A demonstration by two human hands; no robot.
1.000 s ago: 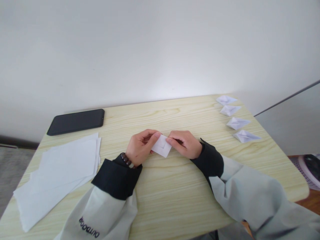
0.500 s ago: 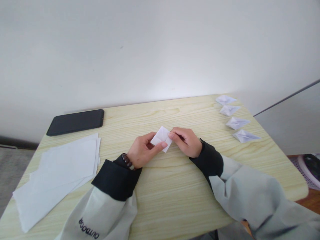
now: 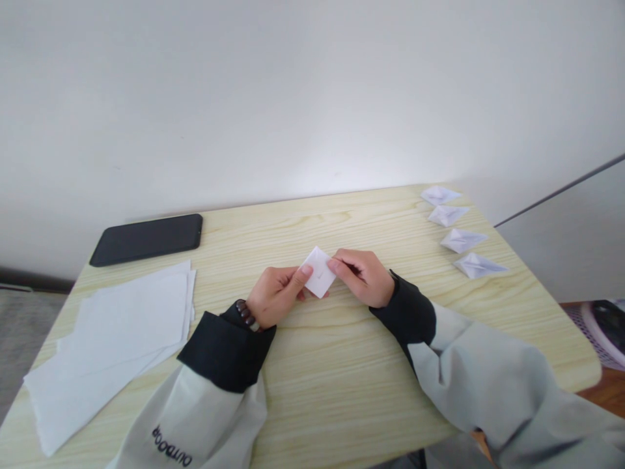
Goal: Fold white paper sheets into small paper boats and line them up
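Observation:
A small white folded paper [image 3: 319, 276], shaped like a diamond, is held up between my two hands above the middle of the table. My left hand [image 3: 279, 293] pinches its left corner, the thumb lying on the front and some fingertips showing below the paper. At the right corner, my right hand [image 3: 362, 276] grips it between thumb and curled fingers. Crease lines show on the paper's face. Several folded paper boats [image 3: 463, 241] stand in a row along the table's right side, away from my hands.
Loose white paper sheets [image 3: 131, 319] lie overlapping on the left of the wood-grain table [image 3: 342, 391]. Behind them rests a black phone [image 3: 147, 240]. A white wall [image 3: 312, 98] rises at the table's back edge. A pale basket [image 3: 598, 332] stands on the floor at right.
My left thumb has shifted from the paper's lower middle up to its left edge, uncovering more of its face. My right hand has stayed nearly still at the right corner.

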